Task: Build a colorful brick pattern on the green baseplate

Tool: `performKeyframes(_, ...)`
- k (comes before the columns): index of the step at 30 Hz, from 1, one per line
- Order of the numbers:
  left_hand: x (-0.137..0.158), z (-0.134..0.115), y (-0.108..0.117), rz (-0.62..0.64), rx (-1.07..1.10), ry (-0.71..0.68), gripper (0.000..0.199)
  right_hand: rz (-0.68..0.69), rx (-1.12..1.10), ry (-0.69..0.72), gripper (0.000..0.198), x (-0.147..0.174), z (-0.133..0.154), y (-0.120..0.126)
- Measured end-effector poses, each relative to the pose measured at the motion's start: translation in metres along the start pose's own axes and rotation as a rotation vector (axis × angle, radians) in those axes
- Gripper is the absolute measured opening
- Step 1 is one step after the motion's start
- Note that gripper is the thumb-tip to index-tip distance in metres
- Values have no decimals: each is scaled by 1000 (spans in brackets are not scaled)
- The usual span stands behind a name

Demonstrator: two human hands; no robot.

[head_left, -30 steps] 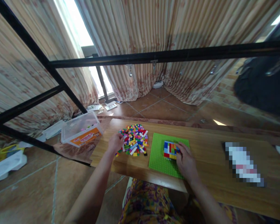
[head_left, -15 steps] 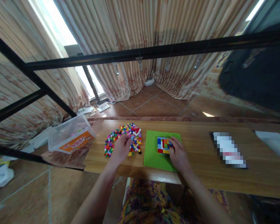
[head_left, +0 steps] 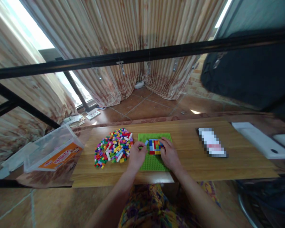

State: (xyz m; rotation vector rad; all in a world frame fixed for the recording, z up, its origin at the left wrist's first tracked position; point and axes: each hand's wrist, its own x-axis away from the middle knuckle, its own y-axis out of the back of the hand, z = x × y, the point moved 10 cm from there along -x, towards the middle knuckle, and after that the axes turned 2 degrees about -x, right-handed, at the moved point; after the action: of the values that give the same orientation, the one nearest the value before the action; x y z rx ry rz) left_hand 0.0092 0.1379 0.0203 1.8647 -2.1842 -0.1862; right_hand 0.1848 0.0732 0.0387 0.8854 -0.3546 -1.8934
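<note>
My left hand (head_left: 137,155) pinches a small light-blue toy brick (head_left: 146,142) over the left side of the green baseplate (head_left: 154,165). Just right of that brick is a block built from red, yellow, blue and white bricks (head_left: 154,147). My right hand (head_left: 170,154) grips this block by its right side, with the fingers over its far right corner. Whether the block is fixed to the baseplate or held slightly above it, I cannot tell. To the left of my left hand lies a heap of loose colourful bricks (head_left: 114,147).
A clear plastic box (head_left: 54,148) with an orange label stands left of the wooden table (head_left: 187,167). A phone (head_left: 212,142) with a blurred-out screen lies on the table's right part. Beyond the table runs a black metal rail (head_left: 133,57) before striped curtains (head_left: 114,28).
My left hand has moved right, from over the heap to beside the built block, carrying the light-blue brick. My right hand stays on the block. The whole view has shifted a little.
</note>
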Motion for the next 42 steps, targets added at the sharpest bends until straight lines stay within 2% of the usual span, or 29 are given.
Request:
performKeyframes(7, -12, -14, 4, -119, -199, -71, 12, 4, 9, -21, 45, -1, 1, 1)
performKeyframes(11, -19, -18, -1, -136, -226, -73, 11, 4, 8, -15, 45, -1, 2, 1)
performKeyframes(14, -24, -21, -7, -120, -199, -137, 13, 0, 7, -13, 44, -1, 3, 1)
performKeyframes(19, -25, -12, -11, -111, -109, -206, 9, -39, -65, -38, 44, -1, -1, 5)
performKeyframes(23, -18, -9, -9, -104, -13, -280, 6, -137, -218, -140, 48, 1, -16, 17)
performKeyframes(28, -13, -8, -7, -109, 11, -313, 8, -138, -302, -248, 46, 2, -27, 19)
performKeyframes(42, -6, -22, -13, -46, -58, -328, 23, -146, -230, -145, 33, -1, -17, 22)
